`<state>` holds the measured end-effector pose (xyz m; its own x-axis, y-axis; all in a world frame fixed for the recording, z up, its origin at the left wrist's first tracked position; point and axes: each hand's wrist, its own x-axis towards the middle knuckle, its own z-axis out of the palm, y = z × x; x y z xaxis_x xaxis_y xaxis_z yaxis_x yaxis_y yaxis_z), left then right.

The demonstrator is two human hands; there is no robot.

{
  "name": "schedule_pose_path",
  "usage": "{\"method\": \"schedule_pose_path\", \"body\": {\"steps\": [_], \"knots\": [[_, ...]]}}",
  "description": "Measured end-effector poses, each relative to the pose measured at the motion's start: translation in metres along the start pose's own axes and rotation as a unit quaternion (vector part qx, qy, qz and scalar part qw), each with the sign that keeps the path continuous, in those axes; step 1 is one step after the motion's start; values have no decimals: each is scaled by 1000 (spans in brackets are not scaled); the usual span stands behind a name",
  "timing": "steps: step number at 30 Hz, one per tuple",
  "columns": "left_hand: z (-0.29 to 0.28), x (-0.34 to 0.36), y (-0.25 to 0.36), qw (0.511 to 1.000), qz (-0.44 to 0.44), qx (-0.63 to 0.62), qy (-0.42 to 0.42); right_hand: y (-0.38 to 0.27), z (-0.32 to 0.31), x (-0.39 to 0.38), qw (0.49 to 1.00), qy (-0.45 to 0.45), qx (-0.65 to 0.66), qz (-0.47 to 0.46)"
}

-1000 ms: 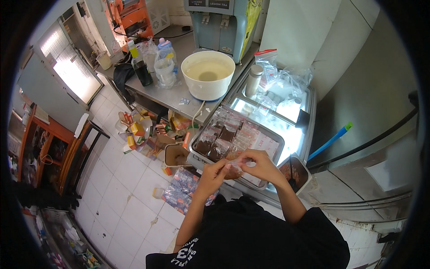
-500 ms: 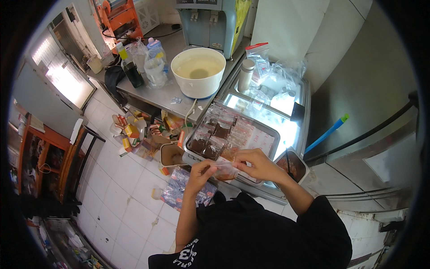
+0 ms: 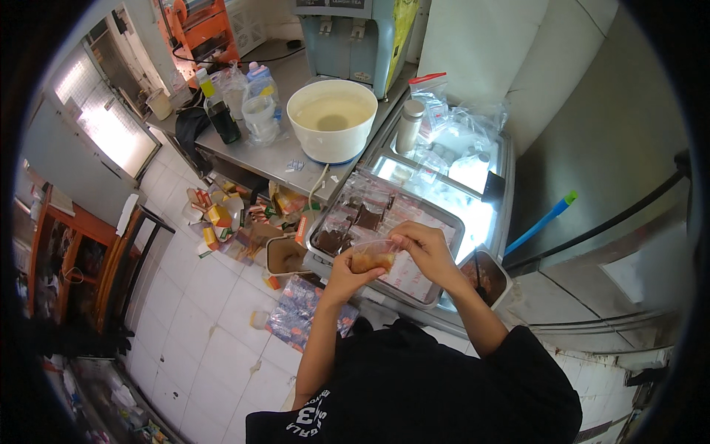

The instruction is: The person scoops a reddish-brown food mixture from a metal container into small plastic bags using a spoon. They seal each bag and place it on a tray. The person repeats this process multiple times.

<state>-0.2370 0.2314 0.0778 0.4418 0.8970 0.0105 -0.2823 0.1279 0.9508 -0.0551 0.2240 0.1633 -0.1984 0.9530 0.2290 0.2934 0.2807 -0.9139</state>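
A small clear zip bag (image 3: 372, 260) with orange-brown filling at its bottom is between my hands, over the near part of a metal tray (image 3: 460, 228). My left hand (image 3: 345, 280) grips the bag's lower left side, with the thumb across its front. At the bag's upper right corner, the fingertips of my right hand (image 3: 421, 246) are pinched on its top edge. Filled dark brown packets (image 3: 367, 217) lie in the left part of the tray, beside flat clear bags with reddish print (image 3: 414, 272).
Right of the tray stands a container of reddish-brown food (image 3: 494, 277) with a dark handle in it. A glass-topped freezer (image 3: 473, 196) supports the tray. Ahead are a white bowl (image 3: 331, 137), a silver cylinder (image 3: 410, 126) and a dark bottle (image 3: 222, 122). Cartons (image 3: 222, 218) litter the floor at left.
The bag has been raised and tilted, so more of its filling shows. My left hand has moved up and right under it, and my right hand has shifted slightly upward.
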Motion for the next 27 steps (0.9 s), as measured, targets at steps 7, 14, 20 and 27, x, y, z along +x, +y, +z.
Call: {"method": "schedule_pose_path", "body": {"steps": [7,14,20,27], "knots": [[-45,-38,-40,989,-33,4,142,120,22,-2,988,8,68,139],[-60,-68,-60,968,-74,5,239,220,62,-19,952,66,160,251],[-17,-24,-103,903,41,426,44,233,66,-18,970,144,-157,120],[21,11,-141,687,-28,726,-6,249,-30,16,939,284,-193,32]]}}
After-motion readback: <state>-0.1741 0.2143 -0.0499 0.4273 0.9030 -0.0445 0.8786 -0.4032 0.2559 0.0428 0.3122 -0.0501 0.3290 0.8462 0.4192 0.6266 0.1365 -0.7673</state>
